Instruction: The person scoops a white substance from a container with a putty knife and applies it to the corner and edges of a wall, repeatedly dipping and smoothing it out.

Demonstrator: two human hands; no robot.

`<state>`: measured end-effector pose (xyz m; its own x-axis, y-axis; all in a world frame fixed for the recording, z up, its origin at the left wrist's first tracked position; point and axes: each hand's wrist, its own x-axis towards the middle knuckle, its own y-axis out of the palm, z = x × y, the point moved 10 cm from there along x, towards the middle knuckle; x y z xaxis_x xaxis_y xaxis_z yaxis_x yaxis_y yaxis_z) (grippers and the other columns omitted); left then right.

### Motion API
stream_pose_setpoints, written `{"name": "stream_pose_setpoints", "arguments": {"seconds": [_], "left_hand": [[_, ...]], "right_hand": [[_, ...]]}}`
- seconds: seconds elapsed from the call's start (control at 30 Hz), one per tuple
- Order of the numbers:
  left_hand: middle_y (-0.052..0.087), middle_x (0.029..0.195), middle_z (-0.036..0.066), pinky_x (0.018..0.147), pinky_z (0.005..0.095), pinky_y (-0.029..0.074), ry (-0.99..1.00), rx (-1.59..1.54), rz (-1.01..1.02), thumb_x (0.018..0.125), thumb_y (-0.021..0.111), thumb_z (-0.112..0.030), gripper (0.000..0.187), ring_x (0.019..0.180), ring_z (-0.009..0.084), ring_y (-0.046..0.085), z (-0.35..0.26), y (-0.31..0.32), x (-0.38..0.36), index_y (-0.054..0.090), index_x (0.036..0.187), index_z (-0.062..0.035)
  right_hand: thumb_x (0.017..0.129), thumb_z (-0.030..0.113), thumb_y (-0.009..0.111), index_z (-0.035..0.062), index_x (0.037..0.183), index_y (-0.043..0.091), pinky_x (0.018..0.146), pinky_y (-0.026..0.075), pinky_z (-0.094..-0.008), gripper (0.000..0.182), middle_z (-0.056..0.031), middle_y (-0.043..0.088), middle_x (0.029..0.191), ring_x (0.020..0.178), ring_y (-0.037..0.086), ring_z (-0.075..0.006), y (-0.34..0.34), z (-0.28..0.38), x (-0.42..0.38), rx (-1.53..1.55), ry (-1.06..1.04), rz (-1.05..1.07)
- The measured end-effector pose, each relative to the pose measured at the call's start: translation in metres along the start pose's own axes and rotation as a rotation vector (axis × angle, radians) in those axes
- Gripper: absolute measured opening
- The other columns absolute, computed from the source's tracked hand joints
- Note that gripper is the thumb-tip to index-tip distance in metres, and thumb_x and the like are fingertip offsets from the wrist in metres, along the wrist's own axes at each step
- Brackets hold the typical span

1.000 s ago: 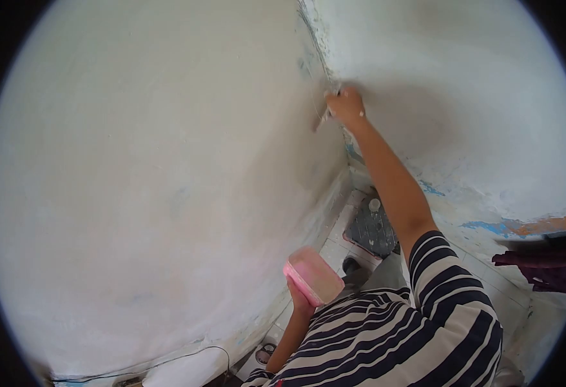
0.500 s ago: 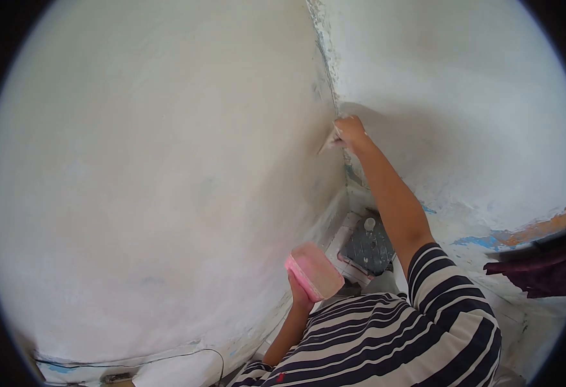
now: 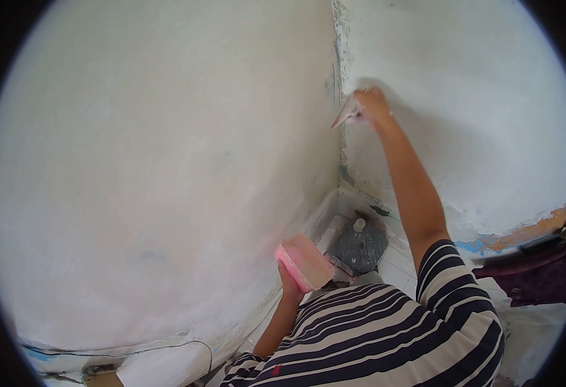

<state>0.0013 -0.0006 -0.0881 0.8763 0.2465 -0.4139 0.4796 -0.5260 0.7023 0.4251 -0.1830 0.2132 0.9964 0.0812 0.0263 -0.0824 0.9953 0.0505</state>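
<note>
My right hand (image 3: 372, 105) is raised at the wall corner, closed around a putty knife (image 3: 343, 114). Its thin blade points left and down, overlapping the corner line in this view. Most of the handle is hidden inside my fingers. Lower down, my left hand (image 3: 288, 280) grips a pink rectangular plastic tub (image 3: 303, 263) by its side. The tub is tilted, with pale residue on its inside. On the left stretches a large, smoothly coated wall (image 3: 167, 161); the right wall (image 3: 476, 97) is whiter, with a rough, chipped strip along the corner.
Below the corner, a grey, paint-spattered stool top (image 3: 359, 250) bears a small white round object (image 3: 359, 225). Dark purple cloth (image 3: 534, 277) hangs at the right. A thin black cable (image 3: 167, 346) runs along the left wall's lower edge. White floor tiles (image 3: 396, 266) show beside the stool.
My right hand has moved up and slightly right with the putty knife, away from the corner. The view has shifted a little; my left hand still holds the tub.
</note>
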Motion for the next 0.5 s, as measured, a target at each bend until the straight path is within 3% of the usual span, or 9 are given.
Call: {"name": "stream_pose_setpoints", "arguments": {"seconds": [0.03,0.13,0.23,0.3,0.37,0.47,0.5], "left_hand": [[0.05,0.146,0.011,0.109,0.0479,0.043,0.004,-0.008,0.006,0.1,0.024,-0.069,0.076,0.132,0.0313,0.051,-0.001,0.002,-0.001,0.034,0.152,-0.014],[0.05,0.146,0.011,0.11,0.0477,0.043,-0.019,0.013,-0.013,0.1,0.024,-0.068,0.076,0.133,0.0313,0.051,-0.003,0.001,-0.003,0.034,0.152,-0.0135],[0.05,0.147,0.012,0.11,0.0475,0.043,0.035,0.041,0.009,0.1,0.023,-0.068,0.077,0.132,0.0313,0.051,-0.007,0.001,0.004,0.034,0.152,-0.0128],[0.049,0.147,0.012,0.11,0.0475,0.043,-0.027,-0.017,0.013,0.1,0.023,-0.068,0.077,0.133,0.0315,0.051,0.001,-0.005,0.002,0.034,0.152,-0.0125],[0.049,0.147,0.012,0.11,0.0475,0.043,-0.037,-0.005,0.015,0.1,0.023,-0.068,0.077,0.133,0.0315,0.051,0.002,-0.006,0.001,0.034,0.152,-0.0125],[0.049,0.147,0.012,0.11,0.0476,0.043,-0.026,0.017,0.021,0.1,0.023,-0.069,0.077,0.132,0.0316,0.051,0.004,-0.012,0.004,0.034,0.152,-0.0124],[0.049,0.147,0.012,0.11,0.0477,0.043,-0.011,0.027,0.024,0.1,0.024,-0.069,0.077,0.132,0.0316,0.051,0.004,-0.015,0.006,0.034,0.152,-0.0124]], "right_hand": [[0.089,0.014,0.061,-0.0052,0.095,0.057,0.059,0.063,-0.0449,0.02,-0.0132,0.058,0.081,0.067,0.064,-0.0258,0.006,-0.028,0.001,0.031,0.113,-0.055],[0.089,0.012,0.06,-0.0058,0.094,0.056,0.058,0.063,-0.0455,0.019,-0.0132,0.057,0.082,0.069,0.064,-0.0265,0.038,-0.057,0.003,0.101,0.146,0.036],[0.09,0.012,0.061,-0.0049,0.088,0.057,0.057,0.062,-0.0446,0.017,-0.0116,0.057,0.078,0.067,0.063,-0.0261,0.058,0.016,0.004,0.138,-0.002,-0.006],[0.089,0.013,0.063,-0.004,0.083,0.059,0.055,0.061,-0.0418,0.018,-0.0109,0.059,0.076,0.065,0.063,-0.0246,0.052,0.064,0.044,-0.04,-0.184,-0.077],[0.088,0.015,0.064,-0.0028,0.079,0.06,0.055,0.059,-0.0381,0.02,-0.0101,0.061,0.073,0.063,0.063,-0.0215,0.06,0.139,0.008,0.247,-0.289,0.098],[0.087,0.015,0.063,-0.0015,0.077,0.062,0.053,0.056,-0.0346,0.019,-0.0092,0.063,0.072,0.061,0.062,-0.0187,0.038,0.172,-0.008,0.078,-0.437,0.098],[0.086,0.015,0.063,-0.0012,0.079,0.06,0.056,0.055,-0.0369,0.018,-0.012,0.064,0.075,0.067,0.064,-0.0213,0.028,0.154,-0.004,0.014,-0.41,0.07]]}}
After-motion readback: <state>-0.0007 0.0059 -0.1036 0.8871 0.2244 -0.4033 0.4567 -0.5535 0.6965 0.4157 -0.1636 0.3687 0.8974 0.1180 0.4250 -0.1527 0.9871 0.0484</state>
